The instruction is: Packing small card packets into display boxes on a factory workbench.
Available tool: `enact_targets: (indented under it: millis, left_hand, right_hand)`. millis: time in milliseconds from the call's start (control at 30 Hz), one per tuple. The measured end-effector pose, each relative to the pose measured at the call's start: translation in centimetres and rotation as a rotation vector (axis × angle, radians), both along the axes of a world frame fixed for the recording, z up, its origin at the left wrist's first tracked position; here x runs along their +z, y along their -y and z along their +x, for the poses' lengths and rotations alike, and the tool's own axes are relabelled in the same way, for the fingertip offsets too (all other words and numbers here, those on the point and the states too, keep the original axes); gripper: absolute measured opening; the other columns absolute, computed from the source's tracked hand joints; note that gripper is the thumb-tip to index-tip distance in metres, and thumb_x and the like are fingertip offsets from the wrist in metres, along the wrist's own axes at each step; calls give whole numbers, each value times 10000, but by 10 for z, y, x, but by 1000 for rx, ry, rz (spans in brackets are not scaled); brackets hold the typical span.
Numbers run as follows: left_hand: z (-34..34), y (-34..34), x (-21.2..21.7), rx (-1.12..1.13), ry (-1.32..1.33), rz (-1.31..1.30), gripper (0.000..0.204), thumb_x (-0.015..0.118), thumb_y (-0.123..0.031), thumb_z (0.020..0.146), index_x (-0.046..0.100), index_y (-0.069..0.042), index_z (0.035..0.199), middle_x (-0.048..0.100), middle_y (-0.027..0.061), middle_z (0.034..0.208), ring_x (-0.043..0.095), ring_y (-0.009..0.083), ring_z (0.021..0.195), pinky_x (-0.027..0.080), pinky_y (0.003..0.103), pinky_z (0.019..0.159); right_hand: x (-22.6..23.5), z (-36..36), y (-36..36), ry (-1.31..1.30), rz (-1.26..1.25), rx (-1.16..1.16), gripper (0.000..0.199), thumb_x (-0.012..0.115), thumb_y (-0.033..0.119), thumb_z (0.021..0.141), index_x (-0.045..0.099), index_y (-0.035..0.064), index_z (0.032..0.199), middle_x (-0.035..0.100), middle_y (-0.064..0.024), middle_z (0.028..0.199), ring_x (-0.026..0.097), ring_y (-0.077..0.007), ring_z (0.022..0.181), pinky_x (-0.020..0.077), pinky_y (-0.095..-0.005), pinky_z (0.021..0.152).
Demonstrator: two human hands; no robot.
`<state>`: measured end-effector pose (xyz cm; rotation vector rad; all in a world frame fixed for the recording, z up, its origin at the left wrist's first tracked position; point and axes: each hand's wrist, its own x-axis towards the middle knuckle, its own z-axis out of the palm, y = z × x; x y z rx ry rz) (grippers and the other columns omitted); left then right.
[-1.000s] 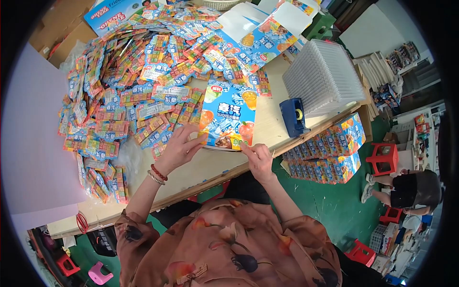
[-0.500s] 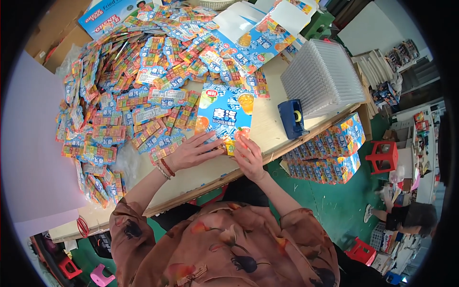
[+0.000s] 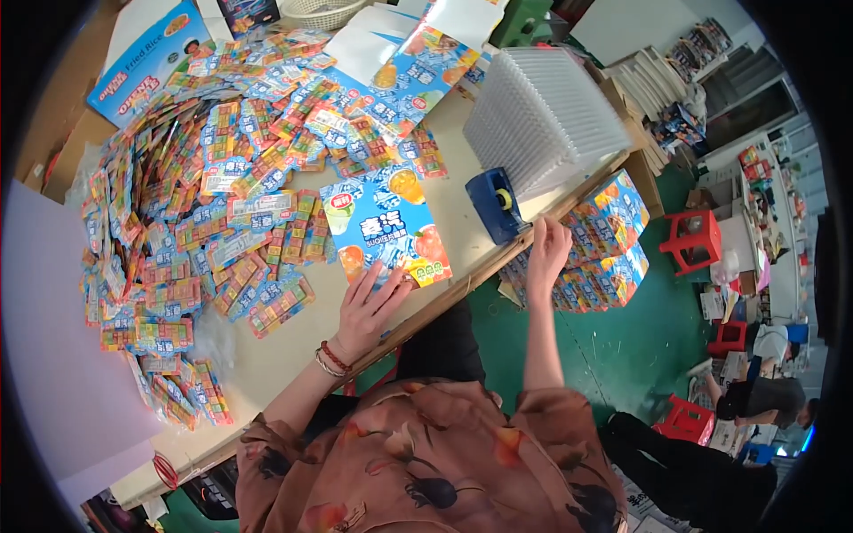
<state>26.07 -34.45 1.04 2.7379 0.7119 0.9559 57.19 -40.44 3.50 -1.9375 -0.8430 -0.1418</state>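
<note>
In the head view, the left hand [image 3: 364, 313] lies on the near edge of the blue box [image 3: 384, 222], its fingers spread and flat, gripping nothing. The box lies face up on the table [image 3: 284, 351], near its front edge and left of the tape dispenser [image 3: 491, 209]. The right hand [image 3: 549, 244] is at the near right end of the dispenser, thumb and fingers drawn together; whether tape is pinched between them, I cannot tell.

Left of the box and beyond it spreads a heap of packets [image 3: 240, 235], with a blue carton [image 3: 147, 67] at its far left. Flat cardboard [image 3: 418, 75] lies at the far side, beside a pale basket [image 3: 324, 19]. Clear trays [image 3: 551, 120] stand stacked just beyond the dispenser. To the right, below the table edge, are more boxes [image 3: 622, 222]; farther right, a red stool [image 3: 693, 240] stands on the green floor [image 3: 569, 355].
</note>
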Motion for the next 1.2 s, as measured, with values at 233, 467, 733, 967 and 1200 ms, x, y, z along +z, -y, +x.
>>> enact_targets:
  millis: [233,467,733,967,1200]
  left_hand:
    - [4,0,2,-19,22,12,483,612,24,737,639,-131,1194,564,44,1327,474,303,1278,389,436,1028]
    - [-2,-1,-1,-25,-31,-4,454,555,-24,821,592,-133,1260,517,43,1376,440,308,1303,361,439,1056]
    - [4,1,2,-15,-19,8,450,563,2,812,602,-134,1239,530,46,1360,446,302,1298,370,441,1048]
    - [6,5,4,14,-29,-19,490,556,3,773,593,-118,1246,511,65,1368,446,303,1298,374,439,1048]
    - [13,5,-3,16,1,-40,475,530,-52,823,548,-126,1291,499,79,1376,444,315,1289,357,446,1061]
  right_hand:
    - [2,71,-15,-543,-332,444,285,681,246,857,685,-38,825,594,13,675,474,-51,639,373,-251,585]
    - [18,47,13,-616,-144,389,202,660,166,871,660,-20,793,529,59,665,437,-26,640,333,-212,564]
    - [-65,25,24,-982,202,320,135,593,121,936,582,42,827,531,8,629,482,-82,520,377,-209,484]
    - [-26,-58,36,-1130,139,537,96,556,63,927,608,34,852,555,-19,660,489,-99,535,391,-237,486]
    - [-7,-146,17,-1315,20,646,142,582,142,941,622,28,867,599,-21,669,535,-73,526,409,-202,488]
